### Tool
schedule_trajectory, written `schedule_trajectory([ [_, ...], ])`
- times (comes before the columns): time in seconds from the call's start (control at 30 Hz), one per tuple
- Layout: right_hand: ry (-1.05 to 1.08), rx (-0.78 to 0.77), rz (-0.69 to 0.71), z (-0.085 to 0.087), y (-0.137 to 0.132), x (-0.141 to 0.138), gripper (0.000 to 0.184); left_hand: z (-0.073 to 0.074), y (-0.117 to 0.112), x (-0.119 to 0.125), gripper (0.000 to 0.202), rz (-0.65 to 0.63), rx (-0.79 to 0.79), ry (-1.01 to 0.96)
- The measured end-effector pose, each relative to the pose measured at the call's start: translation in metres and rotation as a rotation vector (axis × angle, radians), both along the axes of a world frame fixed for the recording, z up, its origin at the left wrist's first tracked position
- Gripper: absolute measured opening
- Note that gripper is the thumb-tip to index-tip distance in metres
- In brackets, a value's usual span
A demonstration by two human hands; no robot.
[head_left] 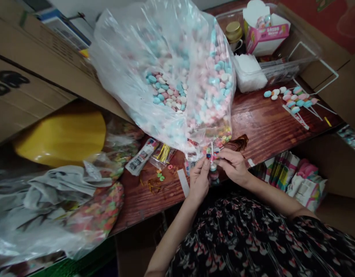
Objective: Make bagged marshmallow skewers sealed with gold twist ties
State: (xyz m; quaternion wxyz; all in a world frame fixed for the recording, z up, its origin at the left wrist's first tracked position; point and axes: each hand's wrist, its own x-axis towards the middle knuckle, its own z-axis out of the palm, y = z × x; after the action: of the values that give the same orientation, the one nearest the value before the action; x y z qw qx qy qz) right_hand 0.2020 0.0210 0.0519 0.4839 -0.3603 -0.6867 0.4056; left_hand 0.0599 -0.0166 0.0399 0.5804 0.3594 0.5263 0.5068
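In the middle of the head view, near the table's front edge, my left hand and my right hand pinch a small candy stick from both sides. Its white stick points up between my fingertips, and round pastel candies hang below. Something small, red and blue, sits at its neck; its exact kind is too small to make out. Just beyond my fingers lies a large clear bag of pink, blue and white candies. A bundle of brown-gold twist ties rests past my right hand.
Left of my hands lie a paper strip, printed sleeves, yellow ties and green candy rings. Candy skewers lie at right, below a clear bin. Cardboard boxes and a yellow bowl stand left.
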Motion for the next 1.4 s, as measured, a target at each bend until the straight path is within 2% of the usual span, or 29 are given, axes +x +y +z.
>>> schedule_trajectory([
  [0.1, 0.006, 0.077, -0.034, -0.004, 0.001, -0.009, 0.014, -0.003, -0.006, 0.001, 0.032, 0.049, -0.022, -0.130],
  [0.17, 0.020, 0.116, -0.085, -0.007, 0.001, -0.016, 0.015, -0.004, -0.007, -0.002, 0.033, 0.029, -0.032, -0.150],
  [0.27, 0.050, 0.175, -0.165, -0.009, 0.000, -0.025, 0.015, -0.002, -0.006, -0.011, 0.035, -0.078, -0.060, -0.165],
  [0.37, 0.017, 0.159, -0.125, -0.006, 0.006, -0.026, 0.015, 0.005, -0.003, -0.021, 0.032, -0.235, -0.139, -0.202],
  [0.43, -0.042, 0.149, -0.115, -0.002, 0.013, -0.019, 0.015, 0.010, -0.001, -0.026, 0.033, -0.292, -0.217, -0.214],
  [0.47, -0.092, 0.193, -0.111, 0.001, 0.017, -0.014, 0.015, 0.013, 0.000, -0.029, 0.033, -0.305, -0.253, -0.217],
  [0.53, -0.242, 0.402, -0.057, 0.006, 0.022, -0.001, 0.021, 0.016, 0.000, -0.032, 0.034, -0.315, -0.303, -0.228],
  [0.6, -0.449, 0.651, 0.093, 0.008, 0.021, 0.013, 0.032, 0.016, -0.002, -0.037, 0.034, -0.360, -0.340, -0.259],
  [0.67, -0.607, 0.800, 0.238, 0.006, 0.015, 0.023, 0.034, 0.013, -0.004, -0.042, 0.034, -0.463, -0.376, -0.294],
  [0.77, -0.684, 0.867, 0.329, -0.001, 0.002, 0.028, 0.027, 0.008, -0.007, -0.051, 0.033, -0.705, -0.416, -0.296],
  [0.83, -0.700, 0.861, 0.337, -0.007, -0.008, 0.027, 0.021, 0.008, -0.007, -0.055, 0.033, -0.878, -0.389, -0.184],
  [0.9, -0.717, 0.796, 0.304, -0.014, -0.017, 0.024, 0.020, 0.012, -0.008, -0.056, 0.033, -0.983, -0.246, 0.061],
  [0.97, -0.721, 0.650, 0.233, -0.020, -0.026, 0.020, 0.021, 0.018, -0.012, -0.053, 0.028, -0.956, 0.019, 0.426],
  [1.07, -0.659, 0.345, 0.181, -0.024, -0.035, 0.016, 0.024, 0.022, -0.020, -0.046, 0.022, -0.750, 0.450, 0.965],
  [1.13, -0.580, 0.193, 0.189, -0.022, -0.037, 0.020, 0.024, 0.018, -0.025, -0.042, 0.021, -0.638, 0.615, 1.130],
  [1.17, -0.546, 0.151, 0.163, -0.020, -0.036, 0.025, 0.023, 0.015, -0.026, -0.041, 0.019, -0.604, 0.647, 1.131],
  [1.23, -0.520, 0.116, 0.004, -0.017, -0.032, 0.040, 0.021, 0.008, -0.025, -0.040, 0.017, -0.539, 0.613, 1.013],
  [1.33, -0.627, 0.091, -0.338, -0.020, -0.020, 0.067, 0.019, 0.001, -0.019, -0.037, 0.016, -0.407, 0.420, 0.724],
  [1.4, -0.770, 0.081, -0.444, -0.028, -0.012, 0.078, 0.019, -0.001, -0.015, -0.033, 0.016, -0.299, 0.262, 0.570],
])
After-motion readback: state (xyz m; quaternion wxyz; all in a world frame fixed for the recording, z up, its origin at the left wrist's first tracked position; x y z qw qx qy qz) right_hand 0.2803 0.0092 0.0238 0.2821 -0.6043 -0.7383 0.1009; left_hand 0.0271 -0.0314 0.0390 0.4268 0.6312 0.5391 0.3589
